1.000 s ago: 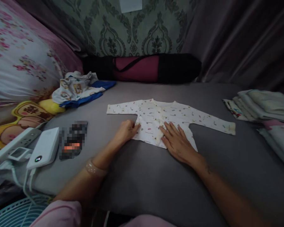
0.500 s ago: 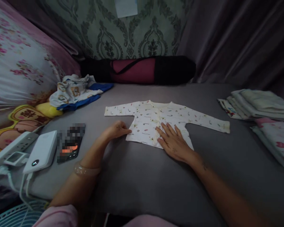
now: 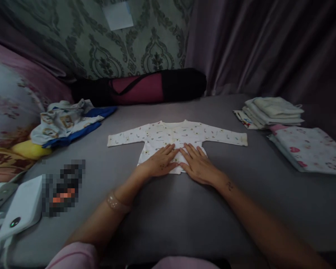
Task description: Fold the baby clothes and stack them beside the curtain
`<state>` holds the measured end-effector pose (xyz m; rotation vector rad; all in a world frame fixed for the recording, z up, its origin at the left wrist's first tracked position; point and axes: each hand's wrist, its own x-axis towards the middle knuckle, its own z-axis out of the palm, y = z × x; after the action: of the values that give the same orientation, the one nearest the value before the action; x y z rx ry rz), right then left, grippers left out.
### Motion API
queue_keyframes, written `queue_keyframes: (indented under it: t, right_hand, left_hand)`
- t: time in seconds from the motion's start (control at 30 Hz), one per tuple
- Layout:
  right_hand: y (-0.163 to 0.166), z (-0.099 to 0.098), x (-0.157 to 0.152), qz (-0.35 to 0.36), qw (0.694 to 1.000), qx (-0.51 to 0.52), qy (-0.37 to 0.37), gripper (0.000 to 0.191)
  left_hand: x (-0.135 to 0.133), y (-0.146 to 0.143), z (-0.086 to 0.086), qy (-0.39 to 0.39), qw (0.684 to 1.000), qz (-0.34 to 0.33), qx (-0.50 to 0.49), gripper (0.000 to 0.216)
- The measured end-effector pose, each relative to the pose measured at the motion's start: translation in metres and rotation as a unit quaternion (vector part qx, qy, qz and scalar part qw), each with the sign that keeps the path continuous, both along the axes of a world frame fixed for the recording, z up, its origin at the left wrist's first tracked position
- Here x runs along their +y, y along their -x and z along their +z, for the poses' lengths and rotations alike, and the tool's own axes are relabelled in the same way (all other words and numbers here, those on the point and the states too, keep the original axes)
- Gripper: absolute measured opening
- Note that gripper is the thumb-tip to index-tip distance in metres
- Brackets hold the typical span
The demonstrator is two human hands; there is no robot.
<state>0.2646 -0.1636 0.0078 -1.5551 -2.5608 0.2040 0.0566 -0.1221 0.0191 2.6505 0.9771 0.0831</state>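
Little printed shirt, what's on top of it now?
The left hand and right hand lie on the lower front of the shirt. The part under them is covered and cannot be seen.

Pink left sleeve [image 3: 75, 255], pale glossy bangle [image 3: 116, 204], dark right-wrist markings [image 3: 229, 185]

Upper centre: black-and-maroon bag [image 3: 148, 88]. Lower left: white power bank [image 3: 25, 203]. Right: folded cloths [image 3: 277, 110], stacked. Left: crumpled garments [image 3: 64, 122], blue and white.
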Motion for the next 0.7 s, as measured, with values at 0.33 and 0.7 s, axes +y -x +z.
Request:
queue_keyframes:
  t: [0.33, 0.7]
  right_hand:
    - [-0.006, 0.034, -0.043, 0.041, 0.997, 0.018, 0.065, 0.051]
    - [-0.045, 0.043, -0.002, -0.28, 0.951, -0.019, 0.128, 0.033]
  left_hand:
    - [-0.003, 0.007, 0.007, -0.006, 0.993, 0.116, -0.035, 0.054]
    - [-0.01, 0.004, 0.017, 0.156, 0.973, 0.15, -0.085, 0.042]
